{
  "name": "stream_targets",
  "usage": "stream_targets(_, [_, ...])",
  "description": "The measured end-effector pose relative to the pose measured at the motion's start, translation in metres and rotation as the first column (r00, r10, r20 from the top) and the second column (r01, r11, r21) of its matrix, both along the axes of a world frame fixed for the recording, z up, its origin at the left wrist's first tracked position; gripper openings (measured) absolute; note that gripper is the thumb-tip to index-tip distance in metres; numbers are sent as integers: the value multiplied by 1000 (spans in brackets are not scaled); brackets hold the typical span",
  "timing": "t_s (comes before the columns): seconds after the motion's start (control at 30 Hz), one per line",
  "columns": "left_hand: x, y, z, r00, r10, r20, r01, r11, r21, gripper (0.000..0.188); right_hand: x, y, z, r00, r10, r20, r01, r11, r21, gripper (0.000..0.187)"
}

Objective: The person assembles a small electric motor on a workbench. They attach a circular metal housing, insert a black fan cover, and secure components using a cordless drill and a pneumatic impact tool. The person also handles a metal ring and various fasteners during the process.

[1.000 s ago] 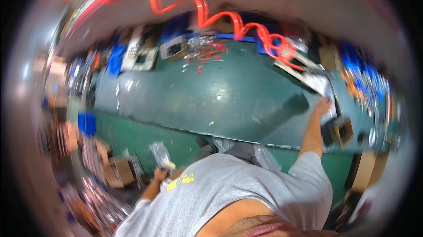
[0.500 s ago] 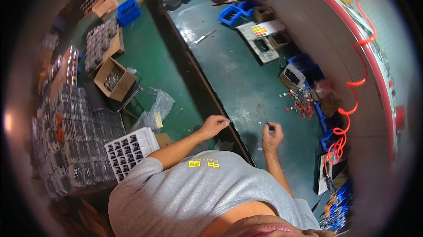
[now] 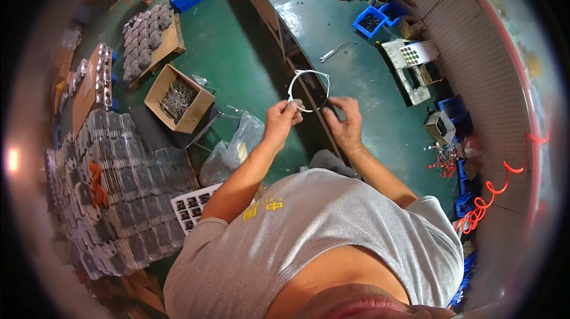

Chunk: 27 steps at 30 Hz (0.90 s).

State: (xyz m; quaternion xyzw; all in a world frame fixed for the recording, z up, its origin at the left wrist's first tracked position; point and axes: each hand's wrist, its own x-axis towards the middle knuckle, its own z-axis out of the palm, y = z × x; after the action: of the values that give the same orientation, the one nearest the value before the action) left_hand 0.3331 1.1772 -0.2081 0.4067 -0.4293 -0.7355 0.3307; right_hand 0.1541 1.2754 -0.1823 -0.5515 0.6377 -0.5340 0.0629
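A thin pale metal ring (image 3: pixel 291 86) with small lugs on its rim is raised over the bench's near edge. My left hand (image 3: pixel 281 122) pinches it at its lower left between thumb and fingers. My right hand (image 3: pixel 346 124) is at the ring's lower right, thumb and forefinger closing near a dark spot by the rim. What those fingertips hold is too small to make out.
The green bench (image 3: pixel 380 135) carries a wrench (image 3: pixel 335 51), a pale fixture block (image 3: pixel 408 75), blue bins (image 3: pixel 369 21) and red-tipped small parts (image 3: pixel 443 162). A coiled red hose (image 3: pixel 475 215) hangs at right. Left are a carton of metal parts (image 3: pixel 155 106), stacked grey castings (image 3: pixel 127 194) and a white tray (image 3: pixel 183 205).
Both hands have moved forward and come closer together. The ring, not visible before, is now held in my left hand. The view has shifted, with the bench contents lying further right.
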Motion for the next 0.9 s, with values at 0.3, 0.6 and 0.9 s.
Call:
stream_targets(0.3, [-1, -210, -1, 997, -33, -67, 36, 998, 46, 31, -23, -213, -30, 375, -37, 926, -393, 899, 194, 25])
stream_targets(0.6, [48, -435, 0, 972, 179, 152, -168, 982, -83, 26, -2, -487, -22, 445, 193, 875, -623, 768, 147, 18])
stream_targets(0.9, [49, -695, -32, 991, 5, 136, 10, 994, -107, 17, 13, -694, -42, 512, 22, 858, -464, 848, 255, 23])
